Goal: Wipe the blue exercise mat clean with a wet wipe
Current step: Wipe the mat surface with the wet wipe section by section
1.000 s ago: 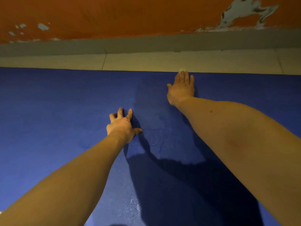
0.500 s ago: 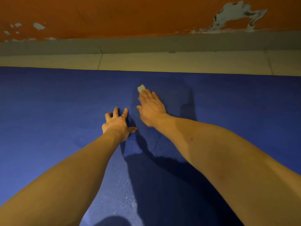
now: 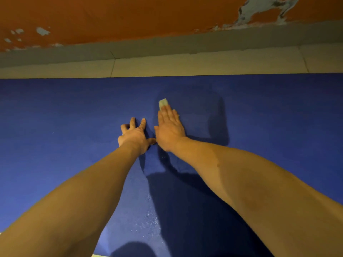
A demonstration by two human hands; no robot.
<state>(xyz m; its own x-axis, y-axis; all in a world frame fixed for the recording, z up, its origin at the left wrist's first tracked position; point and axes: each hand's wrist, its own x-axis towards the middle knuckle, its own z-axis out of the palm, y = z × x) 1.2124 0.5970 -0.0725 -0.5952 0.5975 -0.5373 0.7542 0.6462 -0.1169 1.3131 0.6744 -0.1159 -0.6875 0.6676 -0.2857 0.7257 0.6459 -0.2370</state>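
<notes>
I note both bare forearms reaching forward from the bottom edge over the blue mat (image 3: 55, 145), which lies flat on the floor and fills the lower and middle view from side to side. Between the forearms, the near part of the mat shows a speckled wet sheen (image 3: 149, 219) beside a dark shadow.

Further out, the left hand (image 3: 134, 136) rests on the mat. Its fingers (image 3: 143, 122) are spread and bent, tips down on the surface, thumb pointing right; it holds nothing.

Just beside it, thumbs almost touching, the right hand (image 3: 169, 131) lies palm down. Its fingers (image 3: 168, 113) are straight and close together, pressing flat on the wet wipe (image 3: 163, 102). The wipe is a small pale folded piece, mostly hidden under the hand, with one end showing beyond the fingertips. It sits on the mat near the middle, short of the far edge. The mat around this hand looks darker than the rest.

Beyond the far edge I see a strip of pale floor tiles (image 3: 204, 65), then a grey skirting (image 3: 167, 45), then an orange wall (image 3: 130, 15) with peeled paint patches (image 3: 259, 8).
</notes>
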